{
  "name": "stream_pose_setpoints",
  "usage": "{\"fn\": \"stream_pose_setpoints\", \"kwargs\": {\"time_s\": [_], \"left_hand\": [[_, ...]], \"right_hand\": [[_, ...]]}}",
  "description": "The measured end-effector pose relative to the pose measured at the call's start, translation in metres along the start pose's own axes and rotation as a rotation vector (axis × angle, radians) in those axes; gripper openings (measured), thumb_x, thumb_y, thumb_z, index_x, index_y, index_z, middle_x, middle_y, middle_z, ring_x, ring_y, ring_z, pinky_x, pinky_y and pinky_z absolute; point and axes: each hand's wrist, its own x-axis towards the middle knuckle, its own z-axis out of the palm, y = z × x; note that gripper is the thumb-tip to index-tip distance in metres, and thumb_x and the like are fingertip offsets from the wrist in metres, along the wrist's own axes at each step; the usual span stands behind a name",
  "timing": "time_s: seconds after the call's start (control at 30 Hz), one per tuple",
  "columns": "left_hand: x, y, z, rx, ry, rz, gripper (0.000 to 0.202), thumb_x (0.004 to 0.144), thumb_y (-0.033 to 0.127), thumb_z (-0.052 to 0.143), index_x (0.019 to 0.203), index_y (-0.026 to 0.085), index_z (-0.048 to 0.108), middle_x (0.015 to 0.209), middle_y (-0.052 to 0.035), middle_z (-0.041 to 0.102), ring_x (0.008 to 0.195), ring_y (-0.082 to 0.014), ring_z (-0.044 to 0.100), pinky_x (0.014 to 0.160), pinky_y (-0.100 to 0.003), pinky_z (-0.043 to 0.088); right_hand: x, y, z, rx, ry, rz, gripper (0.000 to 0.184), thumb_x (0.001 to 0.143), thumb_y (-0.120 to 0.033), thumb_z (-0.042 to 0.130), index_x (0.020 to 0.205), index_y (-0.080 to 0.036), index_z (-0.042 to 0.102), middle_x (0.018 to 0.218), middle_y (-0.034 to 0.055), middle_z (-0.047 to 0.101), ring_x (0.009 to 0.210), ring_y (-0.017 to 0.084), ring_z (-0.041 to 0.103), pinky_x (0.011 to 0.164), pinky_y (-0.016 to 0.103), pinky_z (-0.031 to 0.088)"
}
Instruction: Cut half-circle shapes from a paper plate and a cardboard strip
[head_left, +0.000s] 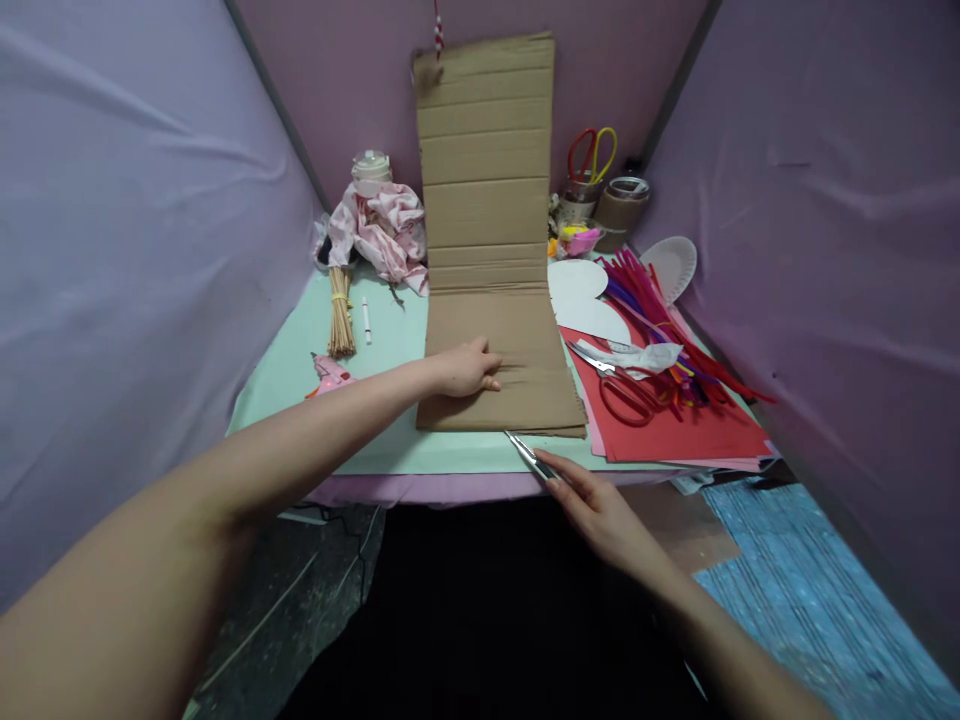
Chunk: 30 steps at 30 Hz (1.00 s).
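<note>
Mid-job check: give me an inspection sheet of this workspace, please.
Surface: mint-green table top, bare at left.
Work things: brown corrugated cardboard sheet, bent up against the back wall; silver craft knife, tip at its near edge.
Clutter: red-handled scissors on red paper sheets; pipe cleaners; wooden stick bundle; pink glue gun.
Hands: left hand pressing on cardboard; right hand gripping knife.
Cables: dark cable below table edge.
Surroundings: purple fabric walls.

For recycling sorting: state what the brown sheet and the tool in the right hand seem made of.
Brown sheet: corrugated cardboard, matte; parallel flute lines and creases show. Tool in the right hand: probably a metal-bladed craft knife, shiny silver; handle mostly hidden.
</note>
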Motion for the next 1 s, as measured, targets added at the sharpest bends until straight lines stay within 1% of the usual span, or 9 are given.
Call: {"fn": "stream_pose_setpoints", "kwargs": {"time_s": [0.23,0.33,0.47,0.6,0.7,0.77,0.83,0.9,1.0], "left_hand": [[0.0,-0.001,0.002,-0.014,0.019,0.004,0.031,0.086,0.045,0.052,0.097,0.018,0.061,0.105,-0.0101,0.047,0.095,-0.0251,0.052,0.087,-0.036,0.04],[-0.001,-0.003,0.002,-0.02,0.032,-0.002,0.03,0.086,0.044,0.052,0.096,0.017,0.061,0.107,-0.011,0.048,0.096,-0.0253,0.052,0.086,-0.036,0.04],[-0.009,-0.001,-0.01,-0.036,0.05,0.018,0.028,0.086,0.044,0.053,0.093,0.018,0.059,0.105,-0.0094,0.053,0.093,-0.0222,0.054,0.081,-0.031,0.041],[-0.037,0.017,-0.04,-0.087,0.132,0.017,0.024,0.085,0.045,0.053,0.086,0.021,0.056,0.081,-0.0024,0.06,0.073,-0.0199,0.054,0.062,-0.028,0.036],[-0.073,0.041,-0.068,-0.062,0.329,-0.05,0.018,0.085,0.04,0.054,0.081,0.023,0.056,0.073,-0.0003,0.06,0.068,-0.0196,0.053,0.058,-0.028,0.031],[-0.101,0.054,-0.083,-0.097,0.503,-0.095,0.014,0.084,0.036,0.056,0.078,0.023,0.055,0.07,0.0012,0.058,0.067,-0.0187,0.052,0.058,-0.028,0.03],[-0.129,0.062,-0.091,-0.192,0.726,-0.179,0.014,0.082,0.036,0.059,0.077,0.022,0.056,0.067,0.0027,0.055,0.064,-0.0168,0.051,0.058,-0.028,0.032],[-0.152,0.065,-0.087,-0.308,1.003,-0.226,0.013,0.081,0.035,0.061,0.08,0.023,0.058,0.069,0.0034,0.055,0.065,-0.0156,0.05,0.06,-0.027,0.035],[-0.172,0.063,-0.06,-0.466,1.317,-0.309,0.013,0.081,0.035,0.063,0.08,0.022,0.057,0.069,0.0041,0.053,0.066,-0.0141,0.05,0.062,-0.027,0.038]], "right_hand": [[-0.003,0.001,0.011,-0.002,0.038,-0.025,0.043,0.092,-0.037,0.047,0.13,-0.021,0.057,0.133,0.0087,0.059,0.126,0.022,0.052,0.11,0.044,0.034],[-0.008,0.001,0.008,-0.03,0.021,-0.02,0.043,0.093,-0.038,0.046,0.131,-0.021,0.056,0.133,0.0083,0.059,0.126,0.022,0.051,0.11,0.043,0.034],[-0.023,-0.013,-0.018,-0.13,-0.026,0.036,0.044,0.092,-0.038,0.046,0.132,-0.022,0.057,0.133,0.0081,0.06,0.125,0.023,0.053,0.108,0.042,0.038],[-0.053,-0.037,-0.066,-0.274,-0.067,0.084,0.042,0.09,-0.04,0.051,0.129,-0.027,0.06,0.127,0.0077,0.064,0.117,0.025,0.06,0.098,0.04,0.048],[-0.071,-0.047,-0.092,-0.275,0.136,0.052,0.042,0.085,-0.043,0.058,0.124,-0.029,0.064,0.111,0.0071,0.072,0.095,0.022,0.069,0.076,0.03,0.058],[-0.075,-0.049,-0.096,-0.205,0.328,0.033,0.044,0.084,-0.044,0.059,0.125,-0.027,0.063,0.097,0.006,0.075,0.073,0.018,0.07,0.058,0.023,0.057],[-0.074,-0.051,-0.091,-0.116,0.482,0.007,0.047,0.085,-0.042,0.058,0.129,-0.026,0.06,0.086,0.004,0.074,0.058,0.014,0.066,0.048,0.02,0.053],[-0.07,-0.058,-0.082,-0.081,0.589,-0.064,0.047,0.086,-0.039,0.059,0.131,-0.027,0.058,0.082,0.0027,0.073,0.055,0.014,0.065,0.047,0.02,0.052],[-0.06,-0.077,-0.067,-0.185,0.635,-0.3,0.044,0.085,-0.032,0.061,0.129,-0.032,0.059,0.093,0.0032,0.074,0.059,0.015,0.066,0.051,0.021,0.054]]}}
